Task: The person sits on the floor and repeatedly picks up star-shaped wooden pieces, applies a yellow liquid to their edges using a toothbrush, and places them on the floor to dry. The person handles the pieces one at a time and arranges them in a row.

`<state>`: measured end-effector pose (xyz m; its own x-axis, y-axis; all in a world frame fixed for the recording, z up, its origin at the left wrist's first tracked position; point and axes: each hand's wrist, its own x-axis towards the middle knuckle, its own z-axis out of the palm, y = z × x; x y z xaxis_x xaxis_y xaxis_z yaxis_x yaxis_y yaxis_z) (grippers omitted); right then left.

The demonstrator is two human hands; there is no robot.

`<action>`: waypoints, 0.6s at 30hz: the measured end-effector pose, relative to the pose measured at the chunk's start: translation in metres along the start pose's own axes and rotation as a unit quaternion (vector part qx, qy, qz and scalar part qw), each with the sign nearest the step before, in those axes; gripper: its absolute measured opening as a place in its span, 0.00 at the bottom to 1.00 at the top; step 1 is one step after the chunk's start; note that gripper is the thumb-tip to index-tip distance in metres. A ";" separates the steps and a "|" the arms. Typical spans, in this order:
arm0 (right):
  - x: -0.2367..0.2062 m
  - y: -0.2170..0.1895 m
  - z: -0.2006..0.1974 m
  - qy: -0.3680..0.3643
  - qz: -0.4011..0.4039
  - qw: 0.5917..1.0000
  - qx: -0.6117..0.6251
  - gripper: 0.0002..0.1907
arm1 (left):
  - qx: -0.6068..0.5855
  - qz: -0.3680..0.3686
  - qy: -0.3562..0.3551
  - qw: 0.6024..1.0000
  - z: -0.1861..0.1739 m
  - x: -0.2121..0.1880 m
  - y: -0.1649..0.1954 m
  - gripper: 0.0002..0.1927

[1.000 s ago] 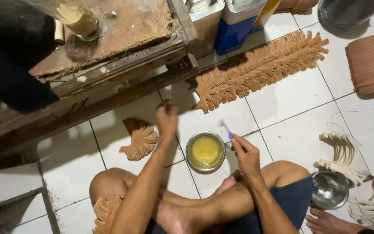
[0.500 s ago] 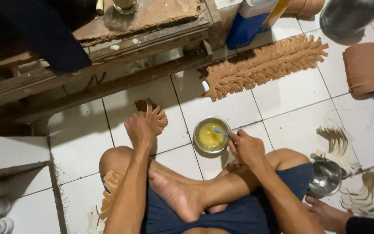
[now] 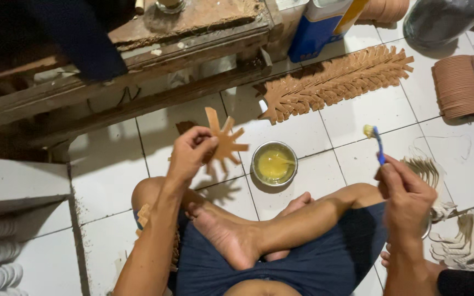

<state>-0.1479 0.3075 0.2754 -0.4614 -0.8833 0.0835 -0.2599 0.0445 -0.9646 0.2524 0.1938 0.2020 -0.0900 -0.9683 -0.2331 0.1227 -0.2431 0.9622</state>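
The person sat cross-legged on the white tiled floor [image 3: 357,109], bare feet tucked in front of dark blue shorts [image 3: 303,263]. The left hand [image 3: 190,153] was raised off the floor with the forearm running up from the lower left; its fingers were curled shut, pinching a flat tan fan-shaped wooden piece [image 3: 225,141] at its base, so the spokes splayed up and to the right. The piece hung in the air above the tiles, just left of a small round metal bowl [image 3: 274,163] holding yellow glue-like liquid. The right hand [image 3: 407,194] was lifted over the right knee, forearm rising from the bottom right edge, fingers closed around the handle of a blue toothbrush [image 3: 377,143]. The brush pointed up and to the left, its bristle head coated in yellow, clear of the bowl and well apart from the fan piece. Beyond the bowl, a long row of overlapped tan wooden pieces [image 3: 336,79] lay diagonally across the tiles. A ribbed stack of reddish discs [image 3: 462,85] sat at the far right. A blue and yellow container [image 3: 319,24] stood at the top, beside a rough wooden bench [image 3: 138,60]. Pale carved pieces [image 3: 467,241] lay on the floor by the right knee.
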 end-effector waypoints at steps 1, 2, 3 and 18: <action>-0.003 -0.004 0.010 -0.013 -0.010 1.000 0.015 0.12 | -0.018 0.003 -0.022 1.000 0.007 -0.006 0.005 0.11; -0.004 -0.007 0.021 -0.024 -0.023 0.999 0.031 0.12 | -0.001 0.028 -0.041 0.999 0.014 -0.012 0.011 0.11; -0.007 -0.011 0.030 -0.035 -0.034 0.998 0.046 0.12 | 0.015 0.050 -0.060 0.997 0.022 -0.020 0.016 0.11; -0.051 -0.056 0.079 -0.211 -0.097 0.972 0.041 0.15 | -0.053 -0.009 -0.213 0.976 0.070 -0.098 0.082 0.21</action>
<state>-0.0428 0.3129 0.3051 -0.0178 -0.9847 0.1734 -0.2305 -0.1647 -0.9590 0.2020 0.2730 0.3134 -0.4933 -0.8570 -0.1488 0.2163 -0.2865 0.9333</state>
